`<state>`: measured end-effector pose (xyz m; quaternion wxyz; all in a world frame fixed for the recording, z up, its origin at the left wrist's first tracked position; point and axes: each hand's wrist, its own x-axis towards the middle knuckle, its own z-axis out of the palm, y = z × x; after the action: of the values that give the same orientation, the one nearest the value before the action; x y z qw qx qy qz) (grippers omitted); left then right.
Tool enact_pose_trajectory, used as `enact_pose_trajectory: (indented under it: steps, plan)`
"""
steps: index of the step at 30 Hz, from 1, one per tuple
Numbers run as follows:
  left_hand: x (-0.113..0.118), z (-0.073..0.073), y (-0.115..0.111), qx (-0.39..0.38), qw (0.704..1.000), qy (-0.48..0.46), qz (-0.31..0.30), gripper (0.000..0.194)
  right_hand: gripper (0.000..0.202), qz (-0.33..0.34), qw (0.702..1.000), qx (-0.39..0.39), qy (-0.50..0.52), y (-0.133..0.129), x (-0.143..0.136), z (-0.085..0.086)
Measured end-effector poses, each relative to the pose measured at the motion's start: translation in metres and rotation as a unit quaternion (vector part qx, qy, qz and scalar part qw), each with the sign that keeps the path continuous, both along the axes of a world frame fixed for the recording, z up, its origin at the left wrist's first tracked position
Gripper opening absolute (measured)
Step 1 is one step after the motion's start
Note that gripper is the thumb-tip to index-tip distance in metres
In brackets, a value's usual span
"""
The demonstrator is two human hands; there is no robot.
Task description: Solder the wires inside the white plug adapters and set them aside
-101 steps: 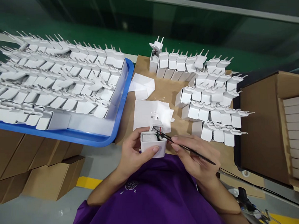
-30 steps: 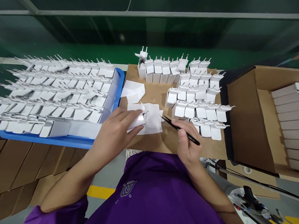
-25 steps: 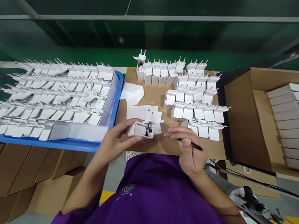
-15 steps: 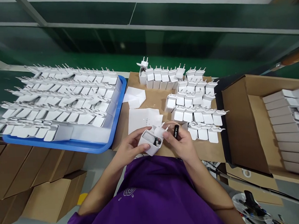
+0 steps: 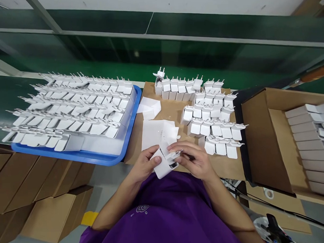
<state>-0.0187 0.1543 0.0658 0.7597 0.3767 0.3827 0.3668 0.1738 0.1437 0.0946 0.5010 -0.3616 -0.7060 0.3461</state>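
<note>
My left hand (image 5: 145,165) grips a white power adapter casing (image 5: 162,167), tilted in front of my purple shirt. The casing's lid with metal plug pins (image 5: 172,157) hangs half raised over its opening, and a dark part shows inside. My right hand (image 5: 195,159) is closed around that lid, fingertips by the pins. A dark object is tucked in the right palm, mostly hidden. Just beyond my hands lie white sheets (image 5: 151,131) on the brown cardboard (image 5: 166,107). Rows of similar casings with pin lids (image 5: 210,128) stand to the right.
On the left a blue tray (image 5: 130,137) carries several rows of adapter casings. An open carton (image 5: 265,142) with stacked white casings stands at right. Closed cardboard boxes (image 5: 56,215) sit low on the left. A green panel (image 5: 138,70) runs behind the bench.
The casing has tilted and its opening is now largely covered by the lid. My right hand has moved onto the lid; the black lettered object in it is now mostly hidden.
</note>
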Motion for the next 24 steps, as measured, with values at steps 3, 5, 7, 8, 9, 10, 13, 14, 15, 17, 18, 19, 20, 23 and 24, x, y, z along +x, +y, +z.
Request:
enact_pose_trajectory:
  steps: [3,5,7,8,9,10,13,14,15,17,18,19,20,23,24]
  plan:
    - [0.002,0.001,-0.001,-0.006,1.0,-0.01,0.026,0.06,0.016,0.017,1.0,0.022,0.006,-0.001,0.001,0.001]
    - [0.001,0.001,0.0,-0.006,0.999,-0.005,0.038,0.059,0.016,0.027,0.999,0.029,-0.004,-0.001,0.002,0.002]
    - [0.0,0.002,0.0,-0.001,0.999,-0.005,0.033,0.058,0.017,0.039,0.999,0.03,-0.016,-0.001,0.004,0.003]
    - [0.0,0.002,0.0,0.003,1.0,-0.007,0.03,0.058,0.017,0.046,0.998,0.029,-0.02,0.0,0.005,0.004]
    - [-0.001,0.002,0.0,0.008,1.0,-0.011,0.026,0.058,0.017,0.053,0.998,0.03,-0.025,0.0,0.007,0.005]
    - [-0.001,0.003,0.0,0.012,1.0,-0.014,0.023,0.058,0.017,0.061,0.997,0.03,-0.031,0.001,0.009,0.007]
    - [-0.002,0.004,-0.001,0.027,0.999,-0.033,-0.001,0.062,0.018,0.085,0.994,0.039,-0.048,0.002,0.012,0.011]
    - [-0.003,0.004,-0.001,0.034,0.999,-0.041,-0.01,0.061,0.018,0.094,0.993,0.043,-0.052,0.003,0.012,0.013]
    - [-0.004,0.005,-0.001,0.046,0.998,-0.047,-0.015,0.059,0.018,0.101,0.992,0.046,-0.054,0.003,0.012,0.014]
    - [-0.008,0.007,0.001,0.079,0.996,-0.048,-0.018,0.052,0.018,0.108,0.992,0.051,-0.05,0.003,0.008,0.015]
    - [-0.012,0.009,0.003,0.098,0.994,-0.041,-0.021,0.048,0.018,0.107,0.992,0.052,-0.05,0.003,0.004,0.015]
    - [-0.017,0.011,0.004,0.12,0.992,-0.029,-0.024,0.045,0.019,0.1,0.992,0.051,-0.052,0.003,0.0,0.015]
    - [-0.023,0.013,0.005,0.147,0.989,-0.011,-0.023,0.043,0.021,0.085,0.994,0.049,-0.057,0.003,-0.003,0.014]
    - [-0.052,0.017,0.003,0.244,0.966,0.083,0.029,0.037,0.027,0.018,0.996,0.039,-0.082,0.003,-0.012,0.013]
    - [-0.064,0.018,0.001,0.278,0.95,0.124,0.065,0.035,0.027,-0.002,0.995,0.035,-0.089,0.002,-0.012,0.013]
